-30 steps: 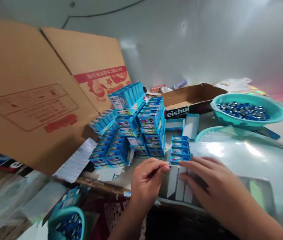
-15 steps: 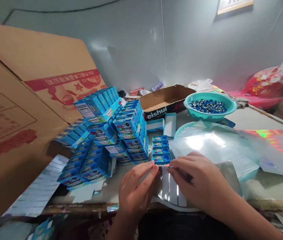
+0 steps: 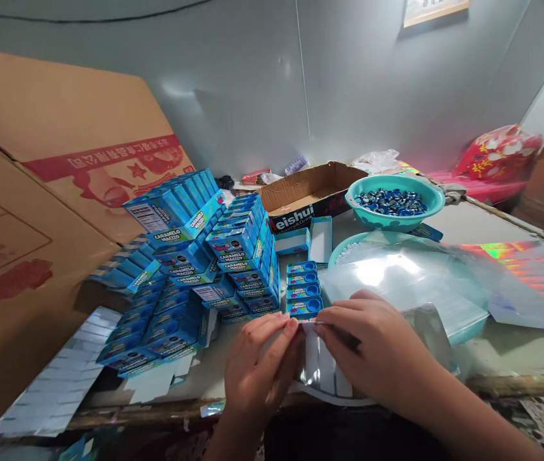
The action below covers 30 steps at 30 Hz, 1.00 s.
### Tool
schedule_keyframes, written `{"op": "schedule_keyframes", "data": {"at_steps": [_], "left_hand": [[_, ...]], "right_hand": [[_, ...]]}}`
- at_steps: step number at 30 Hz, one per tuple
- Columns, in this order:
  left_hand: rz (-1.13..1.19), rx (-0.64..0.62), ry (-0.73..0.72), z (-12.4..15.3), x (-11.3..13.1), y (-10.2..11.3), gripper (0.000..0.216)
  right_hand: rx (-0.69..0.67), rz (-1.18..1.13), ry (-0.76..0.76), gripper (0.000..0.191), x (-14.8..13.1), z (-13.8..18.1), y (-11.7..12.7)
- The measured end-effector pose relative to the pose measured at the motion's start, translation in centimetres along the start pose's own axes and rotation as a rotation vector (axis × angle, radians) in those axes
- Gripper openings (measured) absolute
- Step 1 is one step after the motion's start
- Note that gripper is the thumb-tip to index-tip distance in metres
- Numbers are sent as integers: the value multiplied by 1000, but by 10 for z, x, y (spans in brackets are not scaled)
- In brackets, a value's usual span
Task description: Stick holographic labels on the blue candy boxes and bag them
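Head view: left hand (image 3: 257, 368) and right hand (image 3: 377, 352) meet fingertip to fingertip at the near edge of the desk (image 3: 507, 355). Both are pinched narrow on the top edge of a shiny sheet of white strips (image 3: 322, 374). What exactly sits in the pinch is too small to tell. The right palm covers the sheet's right part. Just behind the fingertips is a row of small blue boxes (image 3: 303, 288); left of it, a stack of CARAMELO MACIZO boxes (image 3: 214, 250). One teal bowl (image 3: 340, 250) is mostly hidden under clear plastic bags (image 3: 406, 282). A teal bowl of blue pieces (image 3: 397, 222) sits behind. The cardboard carton (image 3: 36, 192) is cut off at left.
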<state>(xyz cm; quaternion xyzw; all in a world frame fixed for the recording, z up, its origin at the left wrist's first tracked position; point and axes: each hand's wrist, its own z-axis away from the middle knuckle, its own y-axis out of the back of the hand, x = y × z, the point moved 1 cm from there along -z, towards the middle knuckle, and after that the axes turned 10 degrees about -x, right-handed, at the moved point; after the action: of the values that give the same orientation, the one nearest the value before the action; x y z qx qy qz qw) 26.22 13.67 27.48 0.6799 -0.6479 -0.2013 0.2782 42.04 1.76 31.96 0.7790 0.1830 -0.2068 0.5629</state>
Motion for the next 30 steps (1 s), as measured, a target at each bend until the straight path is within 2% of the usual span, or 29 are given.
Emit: {"op": "schedule_keyframes", "data": {"at_steps": [7,10,12,14,20,26,30], "left_hand": [[659,-81,424,-8,-5,-2,13],[916,-62,669,-11,-5,-3,2],[1060,-49,828,-12,-5,-5,12],[1176,-55,912,-12,-4,-7,20],[1273,-121,910,-10,-1,-12,21],[1133,11,902,-9,-5,-12,25],[1001,-24,891,-6,-8,-10,20]], "right_hand": [[-25,98,115,24,0,-4,2],[-23,56,142,22,-3,-4,3],[-27,30,134,20,-5,-3,3],[-35,2,126,19,-6,-3,3],[-90,-48,96,22,-6,-4,2],[-144,-5,48,19,-4,-7,1],[-179,-15,49,17,-7,-6,3]]}}
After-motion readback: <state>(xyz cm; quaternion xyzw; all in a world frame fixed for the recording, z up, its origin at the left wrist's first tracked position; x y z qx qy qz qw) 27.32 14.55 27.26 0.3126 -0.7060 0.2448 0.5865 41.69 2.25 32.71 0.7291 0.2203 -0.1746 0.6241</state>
